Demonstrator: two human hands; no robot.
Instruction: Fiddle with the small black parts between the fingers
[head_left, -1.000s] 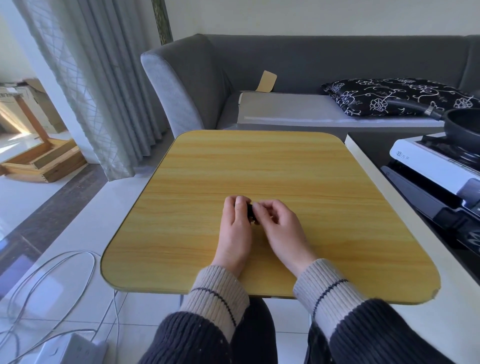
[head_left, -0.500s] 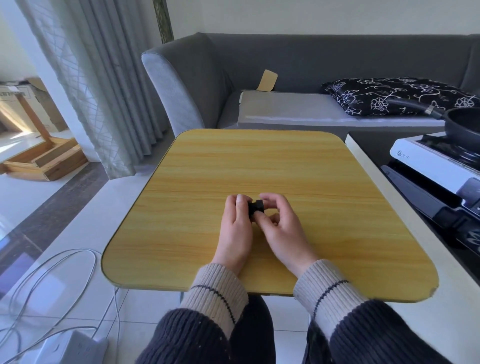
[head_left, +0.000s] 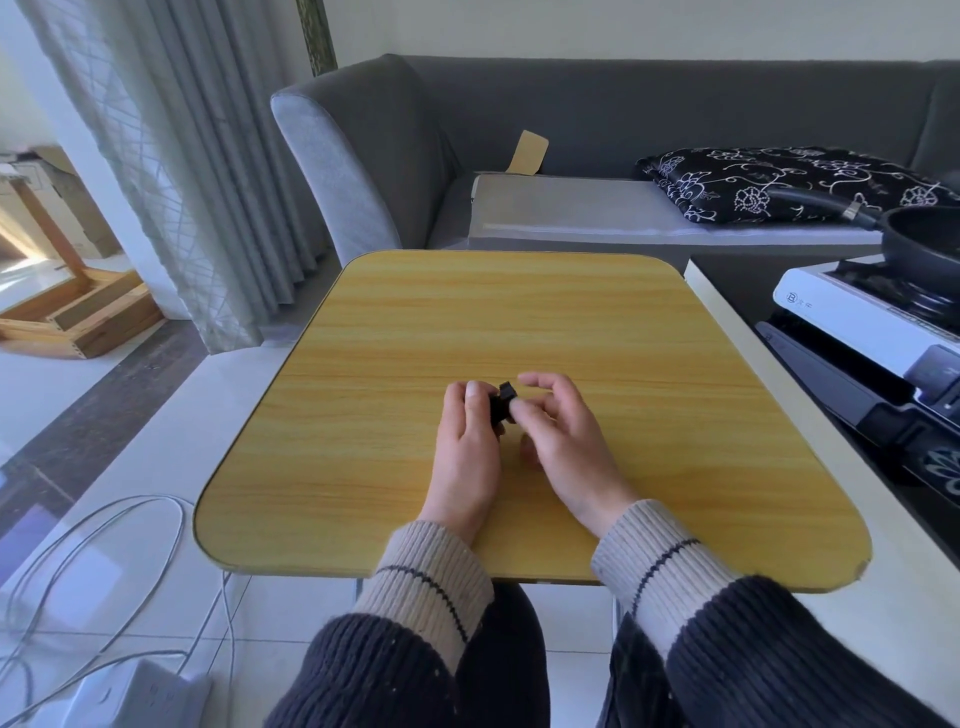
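- Yellow wood-grain desk (head_left: 519, 322) fills the middle of the view, with a grey sofa (head_left: 571, 114) behind it at 12 o'clock.
- A small black object (head_left: 503, 408) is held just above the desk's middle, between the two hands.
- The left hand (head_left: 467, 452) is seen with its fingers curled round the black object's left side; its grip is clenched on the object.
- The right hand (head_left: 558, 436) is placed at the object's 3 o'clock, a fingertip touching the object's right edge; the other fingers are loosely bent and spread, so no firm grip is shown.
- Both wrists are covered by beige ribbed cuffs with a dark stripe, under dark knit sleeves (head_left: 395, 670).
- A black cushion with white floral print (head_left: 779, 182) is seen on the sofa at 1 o'clock.
- A white stove (head_left: 852, 312) with a black pan (head_left: 924, 239) on it is set at 3 o'clock.
- Grey curtains (head_left: 182, 156) hang at 10 o'clock; white cables (head_left: 93, 561) lie on the floor at 8 o'clock.
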